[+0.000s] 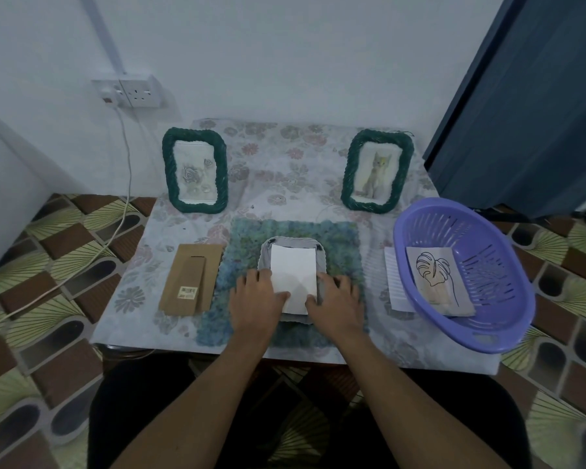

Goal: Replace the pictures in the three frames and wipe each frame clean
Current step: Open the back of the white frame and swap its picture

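Observation:
A third frame (290, 245) lies face down on a blue-green cloth (339, 245) in the middle of the table. A white picture sheet (293, 265) lies in its open back. My left hand (256, 297) and my right hand (337, 299) rest on the frame's near end, thumbs on the sheet's lower edge. The frame's brown cardboard backing (190, 279) with its stand lies flat to the left. Two green rope frames stand upright at the back: the left frame (194, 170) shows roses, the right frame (376, 170) shows a cat.
A purple plastic basket (487, 319) at the right holds a leaf line-drawing picture (437, 279). A white paper (394, 282) lies partly under the basket. The small table (285, 147) has a floral cover. A wall socket (139, 91) with a hanging cable is at the back left.

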Motion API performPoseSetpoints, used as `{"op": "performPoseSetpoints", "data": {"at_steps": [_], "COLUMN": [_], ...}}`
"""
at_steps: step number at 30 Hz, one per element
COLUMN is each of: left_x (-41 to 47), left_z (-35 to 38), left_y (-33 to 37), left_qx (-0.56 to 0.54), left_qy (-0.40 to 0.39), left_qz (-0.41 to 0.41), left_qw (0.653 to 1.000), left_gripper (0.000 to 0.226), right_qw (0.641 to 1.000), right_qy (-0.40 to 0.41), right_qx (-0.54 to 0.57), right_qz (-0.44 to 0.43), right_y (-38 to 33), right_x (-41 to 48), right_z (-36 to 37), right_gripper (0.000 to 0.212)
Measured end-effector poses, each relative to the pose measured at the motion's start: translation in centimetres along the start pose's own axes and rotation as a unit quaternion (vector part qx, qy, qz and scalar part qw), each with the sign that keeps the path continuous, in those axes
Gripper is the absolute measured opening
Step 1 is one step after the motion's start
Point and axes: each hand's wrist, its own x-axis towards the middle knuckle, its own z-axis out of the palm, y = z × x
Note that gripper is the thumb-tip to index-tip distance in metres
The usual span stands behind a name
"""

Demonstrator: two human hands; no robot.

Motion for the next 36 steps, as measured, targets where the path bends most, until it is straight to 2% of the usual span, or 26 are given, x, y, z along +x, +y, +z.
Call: {"op": "performPoseSetpoints", "data": {"at_steps": [4, 12, 18, 23, 26, 32, 34, 36], "left_x": [0.1, 0.0, -0.1, 0.1, 0.2, 0.3, 0.3, 0.4], "left_z": [-0.1, -0.5, -0.8, -2.1, -3.1, -4.3, -4.3, -4.1], "left_y": [0.1, 0.4, 0.7, 1.3, 2.0, 4.9, 6.0, 7.0], "left_qx": [-0.025, 0.001, -0.150, -0.271, -0.295, -0.315, -0.329, -0.346], "left_qy": [0.001, 0.011, 0.011, 0.042, 0.047, 0.068, 0.064, 0.050], "left_qz": [0.004, -0.003, -0.026, -0.028, 0.011, 0.069, 0.063, 0.052], "left_qw": [1.000, 1.000, 0.988, 0.961, 0.954, 0.944, 0.940, 0.935], "left_gripper": [0.058, 0.058, 0.028, 0.024, 0.028, 0.023, 0.022, 0.022], "right_qw": [1.000, 1.000, 1.000, 0.999, 0.998, 0.976, 0.967, 0.969], "right_qy": [0.000, -0.007, -0.022, -0.039, 0.008, 0.180, 0.233, 0.235], "right_qx": [-0.001, 0.004, 0.011, 0.036, 0.042, 0.032, -0.004, -0.025], "right_qz": [0.001, 0.006, 0.012, 0.001, -0.038, -0.116, -0.106, -0.070], "right_y": [0.0, -0.1, -0.2, -0.1, 0.3, 1.8, 2.6, 3.6], "right_x": [0.0, 0.1, 0.2, 0.3, 0.2, 0.4, 0.2, 0.1], "right_z": [0.0, -0.1, -0.4, -1.8, -3.1, -6.6, -8.0, -9.2], "right_gripper": [0.057, 0.057, 0.057, 0.054, 0.046, 0.028, 0.031, 0.044]}}
